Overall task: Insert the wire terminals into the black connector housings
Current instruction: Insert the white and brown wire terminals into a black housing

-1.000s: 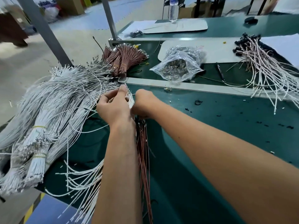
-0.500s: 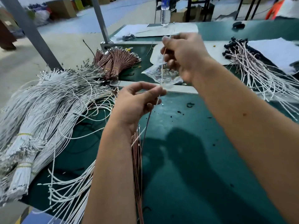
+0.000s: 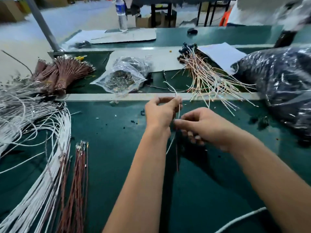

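Fingers of the left hand (image 3: 160, 113) pinch a thin white wire (image 3: 178, 110) over the green bench mat (image 3: 117, 165); the right hand (image 3: 200, 126) curls its fingers at the wire's lower part, possibly round a black connector housing, though blur hides it. Finished white-and-brown leads with black housings (image 3: 207, 76) lie behind; large white wire bundles (image 3: 30, 132) remain, so much is left.

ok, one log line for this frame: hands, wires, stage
left hand: pinches white wire | right hand: fingers curled at wire lower down, housing not visible | stage: insertion unconfirmed
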